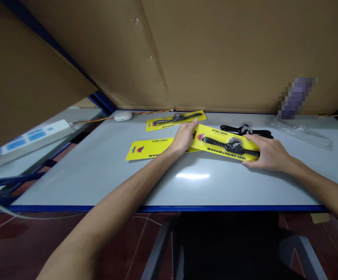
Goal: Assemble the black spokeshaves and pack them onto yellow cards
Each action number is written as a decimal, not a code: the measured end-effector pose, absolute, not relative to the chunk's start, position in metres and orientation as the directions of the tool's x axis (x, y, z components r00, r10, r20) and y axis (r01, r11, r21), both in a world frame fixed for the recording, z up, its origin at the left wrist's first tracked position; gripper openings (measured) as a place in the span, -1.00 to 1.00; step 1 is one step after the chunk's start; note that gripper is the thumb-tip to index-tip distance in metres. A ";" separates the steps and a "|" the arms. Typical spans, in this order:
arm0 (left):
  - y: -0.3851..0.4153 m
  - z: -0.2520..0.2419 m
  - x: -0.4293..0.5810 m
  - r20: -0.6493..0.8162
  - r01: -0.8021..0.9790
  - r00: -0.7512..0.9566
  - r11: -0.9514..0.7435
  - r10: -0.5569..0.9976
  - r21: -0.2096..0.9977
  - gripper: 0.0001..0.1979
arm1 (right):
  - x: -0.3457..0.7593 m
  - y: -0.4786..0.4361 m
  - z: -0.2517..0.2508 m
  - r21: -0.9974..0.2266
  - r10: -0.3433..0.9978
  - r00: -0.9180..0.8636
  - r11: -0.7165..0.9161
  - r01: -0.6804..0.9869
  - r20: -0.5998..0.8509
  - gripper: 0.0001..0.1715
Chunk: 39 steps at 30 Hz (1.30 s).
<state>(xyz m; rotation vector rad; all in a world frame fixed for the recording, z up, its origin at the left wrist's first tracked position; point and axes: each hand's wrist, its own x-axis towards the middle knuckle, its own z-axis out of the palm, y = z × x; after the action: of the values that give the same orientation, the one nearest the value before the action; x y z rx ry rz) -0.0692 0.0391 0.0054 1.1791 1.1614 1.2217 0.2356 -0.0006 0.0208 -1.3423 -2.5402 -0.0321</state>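
Both my hands grip a packaged spokeshave [224, 143], a black tool under clear plastic on a yellow card, tilted down to the right. My left hand [184, 137] is closed on its left end, and my right hand [269, 152] wraps the right end. Partly under the left hand lies a yellow backing card [148, 149] with no tool showing on its visible part. Behind it rests another packaged spokeshave [176, 119]. A loose black spokeshave [246, 130] lies just behind my right hand, and an empty clear blister shell [303, 134] is farther right.
The pale table [98, 175] has a blue front edge and a brown cardboard wall [200, 54] behind. A white switch [123, 116] sits on a cable at the back left. On the left surface is a power strip [31, 138]. A pixelated purple object [296, 99] stands at the back right.
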 end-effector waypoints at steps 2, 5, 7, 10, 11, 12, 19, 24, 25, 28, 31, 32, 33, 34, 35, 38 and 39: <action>0.040 0.005 -0.070 0.020 -0.028 0.001 -0.020 1.000 0.999 -0.46 | 0.236 0.000 0.021 -0.119 0.814 -0.534 0.568 0.815 0.229 -0.12; 0.042 0.003 -0.070 0.032 0.003 -0.005 -0.032 0.999 0.999 -0.45 | 0.236 0.001 0.022 -0.139 0.821 -0.535 0.564 0.814 0.197 -0.12; 0.044 0.001 -0.071 0.018 0.009 -0.011 -0.017 1.000 1.000 -0.46 | 0.235 0.001 0.023 -0.143 0.828 -0.533 0.557 0.818 0.176 -0.13; 0.049 -0.002 -0.073 -0.015 -0.006 -0.026 0.015 1.000 1.000 -0.48 | 0.233 0.001 0.024 -0.136 0.833 -0.531 0.550 0.824 0.154 -0.14; 0.050 -0.002 -0.074 -0.025 -0.019 -0.027 0.024 0.999 1.000 -0.50 | 0.232 0.001 0.024 -0.131 0.833 -0.533 0.551 0.824 0.149 -0.14; 0.051 -0.003 -0.075 -0.034 -0.037 -0.025 0.033 0.999 0.999 -0.51 | 0.231 0.001 0.024 -0.126 0.832 -0.536 0.553 0.824 0.145 -0.13; 0.052 0.004 -0.076 -0.117 -0.138 0.001 0.116 0.993 0.984 -0.62 | 0.229 0.002 0.024 -0.104 0.826 -0.542 0.559 0.823 0.155 -0.13; 0.050 0.013 -0.075 -0.164 -0.180 -0.027 0.156 0.986 0.971 -0.65 | 0.229 0.004 0.024 -0.116 0.846 -0.515 0.530 0.840 0.136 -0.15; 0.050 0.014 -0.075 -0.161 -0.179 -0.034 0.152 0.986 0.972 -0.65 | 0.229 0.004 0.024 -0.118 0.851 -0.510 0.524 0.844 0.126 -0.16; 0.051 0.014 -0.080 -0.135 -0.174 -0.043 0.125 0.990 0.977 -0.66 | 0.229 0.004 0.024 -0.116 0.857 -0.503 0.514 0.850 0.115 -0.18; 0.055 0.011 -0.086 -0.095 -0.143 -0.043 0.088 0.994 0.986 -0.65 | 0.228 0.003 0.025 -0.117 0.859 -0.498 0.510 0.852 0.116 -0.18; 0.057 0.009 -0.089 -0.080 -0.122 -0.051 0.073 0.995 0.990 -0.64 | 0.227 0.003 0.026 -0.118 0.861 -0.496 0.508 0.853 0.114 -0.19; 0.059 0.008 -0.092 -0.067 -0.095 -0.062 0.060 0.996 0.994 -0.63 | 0.227 0.002 0.027 -0.120 0.862 -0.495 0.506 0.854 0.109 -0.20; 0.061 0.006 -0.094 -0.055 -0.064 -0.074 0.050 0.996 0.997 -0.62 | 0.226 0.002 0.028 -0.122 0.863 -0.494 0.504 0.855 0.102 -0.20; 0.063 0.005 -0.097 -0.044 -0.031 -0.084 0.041 0.996 0.999 -0.61 | 0.226 0.001 0.028 -0.127 0.864 -0.493 0.502 0.855 0.097 -0.21; 0.067 0.004 -0.107 0.002 0.099 -0.089 0.006 0.996 0.995 -0.57 | 0.226 0.001 0.029 -0.150 0.865 -0.493 0.501 0.852 0.087 -0.24; 0.069 0.004 -0.111 0.028 0.167 -0.087 -0.013 0.996 0.986 -0.55 | 0.226 0.001 0.029 -0.158 0.865 -0.494 0.502 0.850 0.087 -0.25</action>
<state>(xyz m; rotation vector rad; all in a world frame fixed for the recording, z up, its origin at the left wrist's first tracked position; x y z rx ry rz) -0.1110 0.0686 0.0042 1.3037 1.3897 1.2075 0.2265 0.0007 0.0288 -1.4883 -2.5849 0.1410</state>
